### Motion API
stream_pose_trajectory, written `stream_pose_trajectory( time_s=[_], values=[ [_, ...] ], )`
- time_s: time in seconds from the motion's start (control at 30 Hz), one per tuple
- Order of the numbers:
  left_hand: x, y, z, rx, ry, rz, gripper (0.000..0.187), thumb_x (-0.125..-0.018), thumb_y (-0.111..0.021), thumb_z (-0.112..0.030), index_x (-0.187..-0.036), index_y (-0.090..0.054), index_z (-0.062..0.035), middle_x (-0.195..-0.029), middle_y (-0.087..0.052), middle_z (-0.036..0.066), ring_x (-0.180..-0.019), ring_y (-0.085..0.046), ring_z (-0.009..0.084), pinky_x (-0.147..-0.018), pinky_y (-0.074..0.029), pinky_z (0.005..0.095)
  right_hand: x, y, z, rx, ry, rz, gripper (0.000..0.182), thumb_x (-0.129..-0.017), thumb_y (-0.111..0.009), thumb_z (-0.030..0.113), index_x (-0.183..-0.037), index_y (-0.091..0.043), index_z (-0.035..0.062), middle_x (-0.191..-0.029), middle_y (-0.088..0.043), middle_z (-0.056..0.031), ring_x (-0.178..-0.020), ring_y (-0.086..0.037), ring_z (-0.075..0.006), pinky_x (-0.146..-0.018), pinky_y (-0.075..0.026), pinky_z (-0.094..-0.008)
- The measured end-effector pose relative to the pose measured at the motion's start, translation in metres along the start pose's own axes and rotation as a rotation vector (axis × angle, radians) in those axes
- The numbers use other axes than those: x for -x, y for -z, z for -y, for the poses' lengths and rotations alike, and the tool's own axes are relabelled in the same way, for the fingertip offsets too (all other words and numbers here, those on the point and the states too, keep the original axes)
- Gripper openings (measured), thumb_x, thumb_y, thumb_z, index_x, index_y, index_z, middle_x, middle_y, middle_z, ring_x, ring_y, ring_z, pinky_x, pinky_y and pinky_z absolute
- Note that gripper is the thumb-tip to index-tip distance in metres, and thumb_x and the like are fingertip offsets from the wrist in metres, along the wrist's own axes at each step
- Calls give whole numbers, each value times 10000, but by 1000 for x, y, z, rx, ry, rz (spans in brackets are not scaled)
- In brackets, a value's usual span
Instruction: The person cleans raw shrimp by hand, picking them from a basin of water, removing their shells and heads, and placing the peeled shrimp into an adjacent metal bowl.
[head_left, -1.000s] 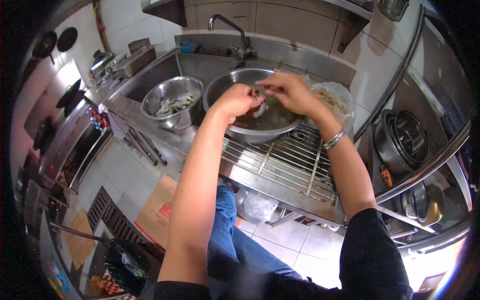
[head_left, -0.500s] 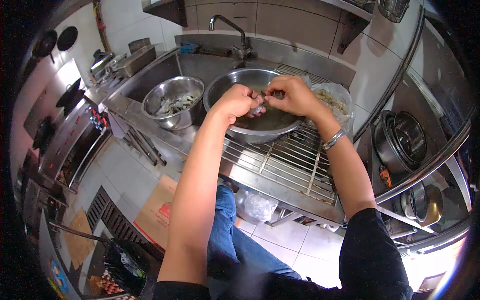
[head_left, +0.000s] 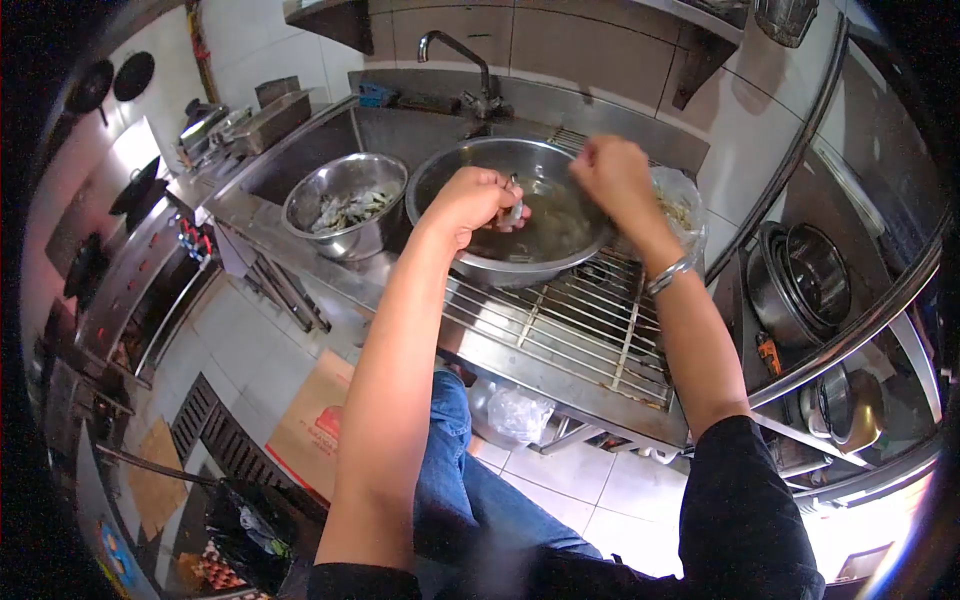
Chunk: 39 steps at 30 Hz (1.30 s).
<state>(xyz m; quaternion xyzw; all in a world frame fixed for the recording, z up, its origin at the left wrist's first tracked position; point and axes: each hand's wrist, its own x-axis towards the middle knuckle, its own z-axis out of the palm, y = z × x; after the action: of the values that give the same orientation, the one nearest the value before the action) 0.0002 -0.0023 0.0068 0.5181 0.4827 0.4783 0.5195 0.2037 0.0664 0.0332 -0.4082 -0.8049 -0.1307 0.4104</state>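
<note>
My left hand (head_left: 474, 208) is over the near left part of a wide metal basin (head_left: 440, 262) of cloudy water. Its fingers are pinched round a small, greyish, glossy shrimp (head_left: 516, 211). My right hand (head_left: 612, 172), blurred by motion, is above the basin's right rim, close to a clear plastic bag (head_left: 683, 200) of pale scraps. Its fingers look curled together; whatever they hold is hidden. Left of the basin, a smaller steel bowl (head_left: 380, 235) contains several grey-white shrimp (head_left: 352, 206).
The basin rests partly on a wire rack (head_left: 560, 325) set over the steel counter. Behind stand a faucet (head_left: 487, 75) and a sink (head_left: 290, 155). Stacked pots (head_left: 790, 280) fill a shelf at right. A flattened carton (head_left: 315, 410) lies on the floor.
My right hand has parted from my left and swung right and slightly up, towards the plastic bag. The left hand stays over the basin, still pinching the shrimp.
</note>
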Motion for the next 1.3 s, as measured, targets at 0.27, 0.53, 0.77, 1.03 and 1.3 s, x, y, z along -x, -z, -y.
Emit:
stream_pose_trajectory(
  time_s=[0.27, 0.53, 0.77, 1.03, 1.3],
  values=[
    [-17, -1, 10, -500, -5, -94, 191, -833, -641, -161, -904, -629, 16, -770, -640, 84, -698, -593, 181, -563, -462, 301, -4, 22, -43, 526, -128, 251, 146, -727, -605, 69, -850, -669, 24, -874, -655, -214, -880, -627, -396, -751, -515, -448],
    [2, -4, -6, -320, 19, -229, 315, -824, -685, -322, -834, -602, -18, -625, -500, 27, -546, -477, 137, -461, -381, 303, 15, -12, 25, 135, 107, 597, 234, -708, -654, 104, -911, -657, -11, -920, -652, -224, -874, -640, -377, -765, -525, -432],
    [4, -6, -5, -168, -9, -257, 321, -819, -694, -337, -785, -584, -37, -522, -419, -9, -415, -373, 87, -357, -289, 263, 15, -45, -1, -15, 383, 695, 223, -729, -677, 156, -907, -672, 22, -892, -665, -197, -863, -646, -351, -778, -512, -417],
    [5, -4, -1, -27, -149, -296, 174, -775, -687, -157, -886, -658, -27, -609, -575, 28, -401, -404, 75, -343, -276, 246, 8, -13, 19, -545, 149, 551, 210, -751, -714, 195, -910, -695, 59, -852, -681, -155, -768, -652, -272, -718, -487, -359],
    [6, -3, -3, -125, -89, -157, 232, -739, -713, -96, -959, -671, -36, -617, -549, -26, -421, -389, 46, -361, -284, 215, 4, -13, 28, -683, -7, 366, 233, -777, -707, 191, -959, -695, 46, -844, -696, -105, -746, -638, -168, -711, -485, -310]
  ],
)
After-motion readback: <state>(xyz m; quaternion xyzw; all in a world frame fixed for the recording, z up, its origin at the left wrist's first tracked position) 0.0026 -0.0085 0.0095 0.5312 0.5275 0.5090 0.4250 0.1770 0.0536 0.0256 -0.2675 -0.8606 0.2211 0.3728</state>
